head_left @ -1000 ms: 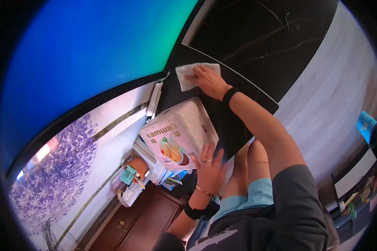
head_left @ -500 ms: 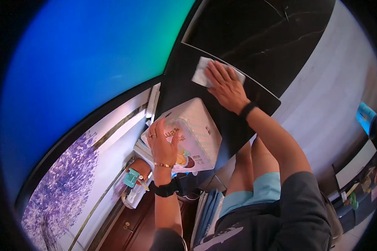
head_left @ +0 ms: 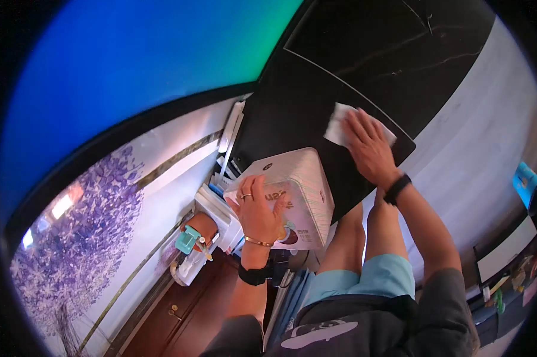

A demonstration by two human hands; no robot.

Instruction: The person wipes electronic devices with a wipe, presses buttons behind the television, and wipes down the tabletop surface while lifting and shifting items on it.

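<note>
Both unclenched — right hand (head_left: 371, 149) flat on white cloth (head_left: 336, 127), mid-right, apparently wiping; left hand (head_left: 258, 219) against box (head_left: 311, 202) — strokes need even pressure.

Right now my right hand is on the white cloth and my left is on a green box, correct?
Not quite: the box is pink, not green, as the head view shows. Your left hand is on it, and your right hand is on the white cloth.
</note>
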